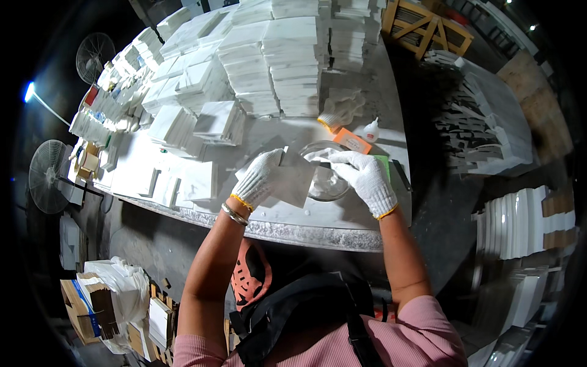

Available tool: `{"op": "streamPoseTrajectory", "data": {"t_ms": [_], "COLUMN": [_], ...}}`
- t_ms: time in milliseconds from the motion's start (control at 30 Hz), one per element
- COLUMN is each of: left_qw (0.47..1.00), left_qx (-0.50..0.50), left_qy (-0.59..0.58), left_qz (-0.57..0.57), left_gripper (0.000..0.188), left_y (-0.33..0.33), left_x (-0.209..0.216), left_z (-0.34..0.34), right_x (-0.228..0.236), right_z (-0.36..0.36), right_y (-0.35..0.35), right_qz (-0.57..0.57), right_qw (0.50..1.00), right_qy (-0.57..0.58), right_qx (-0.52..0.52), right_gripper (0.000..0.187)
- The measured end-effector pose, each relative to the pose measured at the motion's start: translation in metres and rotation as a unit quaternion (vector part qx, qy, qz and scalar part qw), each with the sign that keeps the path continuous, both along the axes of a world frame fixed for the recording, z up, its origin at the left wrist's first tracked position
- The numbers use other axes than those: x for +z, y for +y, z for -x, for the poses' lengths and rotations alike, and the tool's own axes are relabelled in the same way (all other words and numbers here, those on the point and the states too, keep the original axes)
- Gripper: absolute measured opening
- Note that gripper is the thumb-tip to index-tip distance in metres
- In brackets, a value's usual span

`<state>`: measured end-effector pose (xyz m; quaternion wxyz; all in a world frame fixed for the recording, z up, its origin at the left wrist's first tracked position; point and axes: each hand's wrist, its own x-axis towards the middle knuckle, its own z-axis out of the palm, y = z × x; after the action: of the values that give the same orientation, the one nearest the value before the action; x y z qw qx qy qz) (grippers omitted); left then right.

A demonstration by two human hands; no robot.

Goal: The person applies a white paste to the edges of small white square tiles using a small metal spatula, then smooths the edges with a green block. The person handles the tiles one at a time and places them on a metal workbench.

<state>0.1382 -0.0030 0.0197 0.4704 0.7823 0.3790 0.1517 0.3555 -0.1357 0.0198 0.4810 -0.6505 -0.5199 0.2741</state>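
Two gloved hands are raised over the near edge of the pale marble tabletop (342,227), with both bare forearms coming up from the lower edge of the view. The left hand (259,178), in a white knit glove with a yellow cuff, is tilted inward, and its grip is closed on the left edge of a grey square tile (295,181); a metal bangle is worn at that wrist. The right hand (365,176), gloved the same way, is angled toward the left, and its fingers are pinched shut on a small white scrap (317,155) held at the tile's upper right corner; what the scrap is cannot be told.

One tile is held, flat-faced, dull grey and roughly square, tipped slightly above the tabletop, just in front of one round clear bowl (325,182) that is partly hidden behind it. One orange block (352,141), one small white squeeze bottle (370,130) and one spare glove (337,113) are seen beyond the bowl. Many stacks of white tiles (269,61) are ranged across the far half of the tabletop. Two wire-caged fans (47,175) are seen at the left.
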Motion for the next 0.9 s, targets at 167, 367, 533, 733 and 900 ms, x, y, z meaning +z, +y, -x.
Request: {"op": "streamPoseTrajectory", "data": {"t_ms": [167,367,533,733,900], "left_qw": [0.994,0.967,0.979,0.942,0.913], "left_qx": [-0.026,-0.055,-0.133,-0.317,-0.335], "left_qy": [0.002,0.093,0.011,0.016,-0.230], "left_qz": [-0.105,-0.231,-0.153,-0.108,0.031], "left_gripper": [0.030,0.031,0.029,0.024,0.045], "left_y": [0.008,-0.028,-0.051,-0.090,-0.095], "left_x": [-0.008,0.054,0.056,0.000,-0.109], "left_z": [0.003,-0.029,-0.053,-0.128,-0.175], "right_x": [-0.012,-0.020,-0.021,-0.049,-0.055], "right_z": [-0.010,-0.049,-0.073,-0.083,-0.070], "right_y": [-0.011,-0.076,-0.149,-0.230,-0.249], "right_qz": [-0.038,-0.017,0.083,0.108,0.098], "right_qw": [0.969,0.961,0.959,0.918,0.921], "right_qy": [-0.240,-0.230,0.083,0.189,0.204], "right_qx": [-0.037,-0.154,-0.257,-0.332,-0.318], "right_gripper": [0.019,0.030,0.037,0.023,0.018]}}
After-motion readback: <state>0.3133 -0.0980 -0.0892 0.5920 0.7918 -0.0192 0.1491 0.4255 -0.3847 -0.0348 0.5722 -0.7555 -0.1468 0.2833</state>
